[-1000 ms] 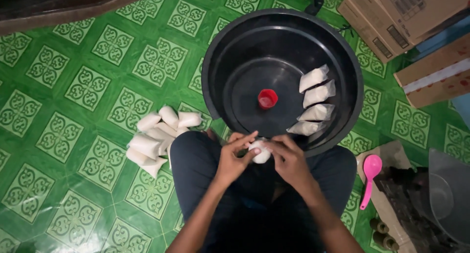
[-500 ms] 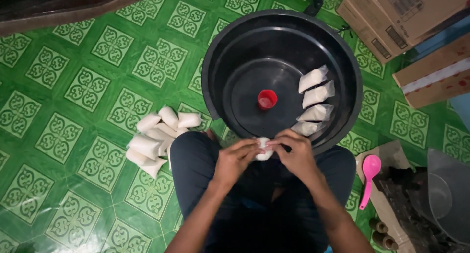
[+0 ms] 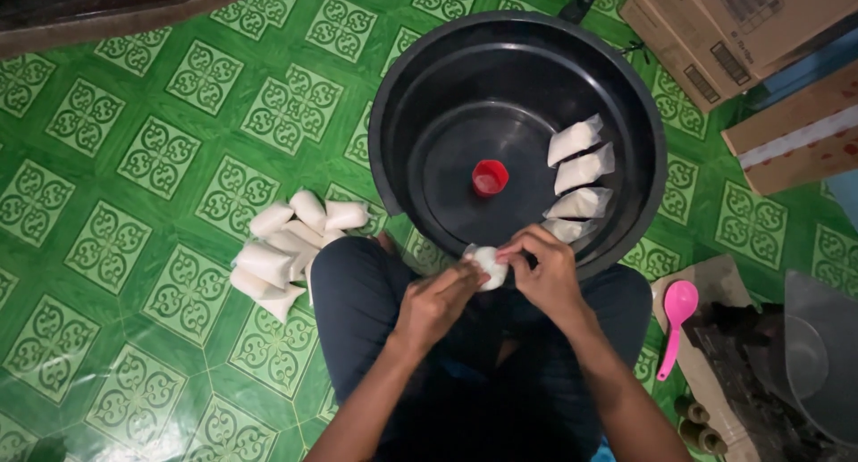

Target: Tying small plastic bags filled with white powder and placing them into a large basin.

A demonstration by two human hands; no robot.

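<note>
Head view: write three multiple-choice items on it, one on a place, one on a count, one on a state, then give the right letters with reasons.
1. Where does the small red plastic cup stand?
A. On the green patterned tile floor
B. Inside the big round black plastic basin
C. On the brown cardboard boxes

2. How many filled white plastic packets lie in the basin?
A. One
B. Four
C. Nine

3. What holds the small white packet over the person's lap?
A. Both hands
B. The left hand alone
C. Neither; it lies on the floor

Answers: 1 B, the cup sits near the middle of the basin's bottom. 2 B, four packets lie in a column along the basin's right side. 3 A, the left hand and the right hand both pinch it at the basin's near rim.
</note>
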